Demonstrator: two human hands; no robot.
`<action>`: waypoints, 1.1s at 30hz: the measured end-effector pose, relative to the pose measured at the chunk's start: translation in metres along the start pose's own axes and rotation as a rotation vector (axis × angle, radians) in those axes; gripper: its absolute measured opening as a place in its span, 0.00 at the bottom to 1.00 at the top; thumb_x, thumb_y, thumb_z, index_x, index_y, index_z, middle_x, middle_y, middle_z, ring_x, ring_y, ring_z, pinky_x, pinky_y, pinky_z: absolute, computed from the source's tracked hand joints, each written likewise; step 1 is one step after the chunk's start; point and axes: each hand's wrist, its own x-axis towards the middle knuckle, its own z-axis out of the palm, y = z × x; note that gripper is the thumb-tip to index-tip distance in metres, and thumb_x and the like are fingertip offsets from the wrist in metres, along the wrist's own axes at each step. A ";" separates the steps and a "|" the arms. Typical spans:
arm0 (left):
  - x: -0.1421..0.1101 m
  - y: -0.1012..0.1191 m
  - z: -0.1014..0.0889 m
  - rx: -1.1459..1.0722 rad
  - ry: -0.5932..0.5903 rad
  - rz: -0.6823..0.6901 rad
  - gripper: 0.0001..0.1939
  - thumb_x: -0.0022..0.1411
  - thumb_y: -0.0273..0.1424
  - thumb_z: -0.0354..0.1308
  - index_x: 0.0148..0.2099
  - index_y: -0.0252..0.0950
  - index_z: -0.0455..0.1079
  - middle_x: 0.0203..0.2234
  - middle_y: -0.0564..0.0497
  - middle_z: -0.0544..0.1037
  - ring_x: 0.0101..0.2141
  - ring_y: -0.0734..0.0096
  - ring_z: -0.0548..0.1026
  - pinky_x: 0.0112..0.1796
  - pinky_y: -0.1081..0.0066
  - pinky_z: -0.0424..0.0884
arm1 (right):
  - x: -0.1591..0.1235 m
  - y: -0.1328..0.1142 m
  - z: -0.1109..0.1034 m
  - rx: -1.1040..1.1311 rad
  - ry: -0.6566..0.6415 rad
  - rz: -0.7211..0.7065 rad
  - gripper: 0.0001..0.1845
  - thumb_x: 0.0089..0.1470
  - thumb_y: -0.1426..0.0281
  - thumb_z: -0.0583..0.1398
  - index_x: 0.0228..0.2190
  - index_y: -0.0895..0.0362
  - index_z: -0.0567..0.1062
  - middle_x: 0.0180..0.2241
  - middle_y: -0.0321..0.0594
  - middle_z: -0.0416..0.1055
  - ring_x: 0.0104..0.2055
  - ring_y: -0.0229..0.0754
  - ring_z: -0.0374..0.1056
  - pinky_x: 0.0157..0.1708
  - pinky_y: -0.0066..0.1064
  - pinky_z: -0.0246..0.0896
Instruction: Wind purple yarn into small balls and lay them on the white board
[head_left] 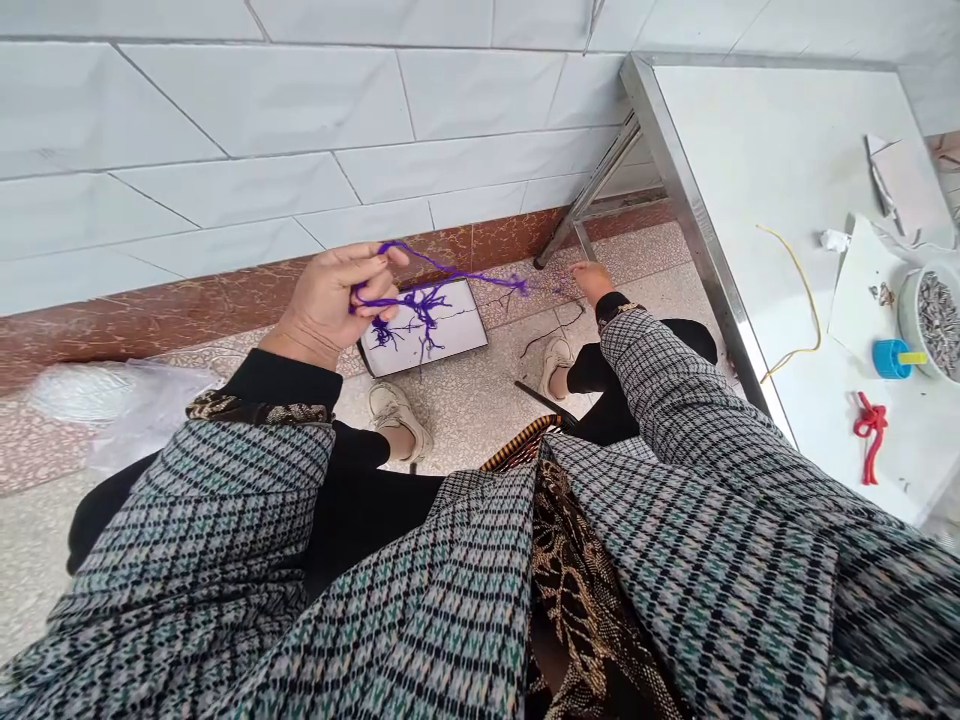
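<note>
My left hand (334, 300) is raised over the floor, its fingers closed on purple yarn (450, 270). One strand runs from the fingertips to the right and ends in a frayed tuft, while more yarn hangs below the hand in knotted, branching clumps. Beneath them on the floor sits a shallow white box (465, 330) with a dark rim. Further right, my right hand (592, 282) is held out near the table leg with its fingers pinched together. Faint purplish wisps show beside its fingertips, too blurred to tell if they are held.
A white table (750, 130) with a metal frame stands at right, bearing a yellow cord (810, 300), a knotted red cord (870, 430), a blue cap (891, 358) and a bowl (909, 300). White yarn in plastic (90, 392) lies on the floor at left. A tiled wall is ahead.
</note>
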 end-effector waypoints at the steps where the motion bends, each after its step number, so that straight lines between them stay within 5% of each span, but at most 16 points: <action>1: 0.003 -0.001 0.004 -0.017 -0.015 0.002 0.07 0.62 0.35 0.71 0.41 0.40 0.82 0.15 0.62 0.53 0.18 0.77 0.48 0.23 0.71 0.59 | -0.002 -0.004 0.002 0.017 0.020 -0.001 0.07 0.82 0.72 0.66 0.49 0.63 0.85 0.51 0.47 0.84 0.50 0.44 0.81 0.56 0.37 0.80; 4: 0.013 -0.006 0.022 -0.031 -0.029 0.001 0.07 0.63 0.35 0.71 0.42 0.40 0.82 0.16 0.61 0.57 0.18 0.77 0.52 0.24 0.71 0.62 | -0.023 -0.025 0.014 0.189 -0.039 -0.098 0.10 0.80 0.75 0.62 0.47 0.60 0.85 0.49 0.44 0.85 0.43 0.37 0.78 0.51 0.29 0.76; 6: 0.020 -0.011 0.033 -0.033 -0.034 0.002 0.08 0.63 0.37 0.71 0.43 0.40 0.82 0.18 0.60 0.63 0.19 0.76 0.56 0.26 0.69 0.66 | -0.045 -0.042 0.026 0.374 -0.313 -0.303 0.06 0.76 0.70 0.67 0.51 0.56 0.85 0.50 0.42 0.86 0.41 0.38 0.78 0.49 0.30 0.78; 9: 0.027 -0.014 0.046 -0.047 -0.064 0.020 0.11 0.62 0.37 0.73 0.45 0.40 0.82 0.20 0.58 0.68 0.20 0.73 0.61 0.29 0.65 0.71 | -0.078 -0.066 0.052 0.357 -0.761 -0.657 0.17 0.68 0.67 0.73 0.56 0.55 0.84 0.61 0.45 0.85 0.60 0.48 0.79 0.66 0.42 0.77; 12: 0.033 -0.014 0.051 -0.050 -0.089 0.071 0.12 0.61 0.35 0.72 0.47 0.40 0.82 0.23 0.55 0.72 0.23 0.68 0.69 0.32 0.64 0.74 | -0.100 -0.082 0.075 0.173 -0.882 -0.775 0.12 0.70 0.67 0.74 0.50 0.57 0.84 0.63 0.48 0.81 0.68 0.53 0.73 0.75 0.49 0.69; 14: 0.037 -0.013 0.051 -0.064 -0.061 0.110 0.14 0.60 0.34 0.72 0.48 0.39 0.81 0.26 0.53 0.75 0.27 0.66 0.73 0.35 0.64 0.75 | -0.107 -0.086 0.081 0.197 -0.887 -0.695 0.08 0.76 0.66 0.71 0.43 0.57 0.81 0.53 0.46 0.83 0.59 0.47 0.77 0.68 0.42 0.76; 18: 0.045 -0.013 0.044 -0.148 0.104 0.180 0.25 0.54 0.30 0.73 0.55 0.43 0.80 0.33 0.53 0.82 0.33 0.66 0.77 0.43 0.62 0.78 | -0.115 -0.090 0.064 0.521 -0.975 -0.412 0.17 0.84 0.60 0.66 0.42 0.57 0.76 0.44 0.41 0.83 0.39 0.36 0.78 0.45 0.26 0.81; 23: 0.061 -0.024 0.023 -0.116 0.149 0.206 0.47 0.51 0.26 0.75 0.73 0.53 0.74 0.56 0.49 0.85 0.56 0.56 0.82 0.56 0.57 0.79 | -0.123 -0.100 0.032 0.711 -0.991 -0.277 0.19 0.83 0.54 0.68 0.46 0.57 0.77 0.41 0.40 0.85 0.27 0.31 0.73 0.29 0.20 0.74; 27: 0.072 -0.033 0.003 0.192 0.196 0.166 0.46 0.60 0.28 0.76 0.79 0.42 0.72 0.68 0.41 0.82 0.73 0.43 0.74 0.71 0.45 0.71 | -0.132 -0.105 0.016 0.777 -0.940 -0.200 0.14 0.86 0.61 0.64 0.46 0.57 0.76 0.39 0.37 0.85 0.20 0.27 0.58 0.22 0.19 0.64; 29: 0.070 -0.034 0.002 0.346 0.075 0.123 0.40 0.61 0.31 0.76 0.75 0.37 0.76 0.70 0.38 0.82 0.76 0.37 0.71 0.76 0.40 0.67 | -0.137 -0.106 0.013 0.811 -0.893 -0.156 0.09 0.85 0.64 0.64 0.49 0.57 0.77 0.40 0.37 0.86 0.20 0.27 0.57 0.23 0.18 0.63; 33: 0.054 -0.031 0.023 0.456 -0.416 0.107 0.36 0.61 0.42 0.77 0.69 0.39 0.82 0.66 0.37 0.86 0.73 0.37 0.78 0.73 0.40 0.73 | -0.144 -0.110 0.016 0.846 -0.842 -0.130 0.09 0.81 0.68 0.67 0.58 0.56 0.79 0.49 0.41 0.88 0.26 0.30 0.65 0.29 0.20 0.72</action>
